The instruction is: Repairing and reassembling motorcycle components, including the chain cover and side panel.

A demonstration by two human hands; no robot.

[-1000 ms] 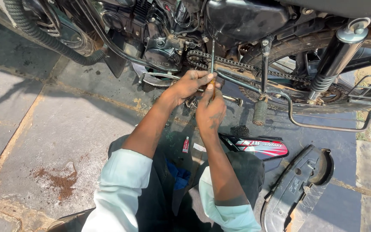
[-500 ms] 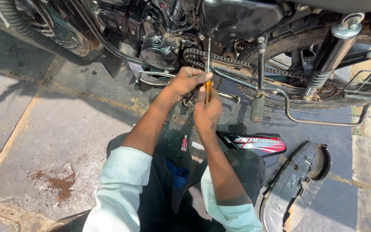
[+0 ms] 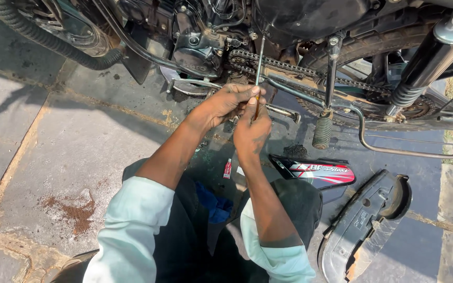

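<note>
Stone paving lies under the motorcycle chain (image 3: 289, 65); just below it, our left hand (image 3: 226, 105) and right hand (image 3: 252, 131) grip a thin, stiff, likely greasy screwdriver (image 3: 258, 68) by its handle

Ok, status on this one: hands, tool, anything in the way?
Both hands, left and right, gripping screwdriver. Tip up near drive chain. Footpeg close by.

The floor (image 3: 53, 136) was grey stone paving, laid in large slabs with pale sandy joints. Bright sunlight fell across its left side; shadow covered the far edge. A rusty brown stain (image 3: 74, 212) marked one slab near the lower left corner
</note>
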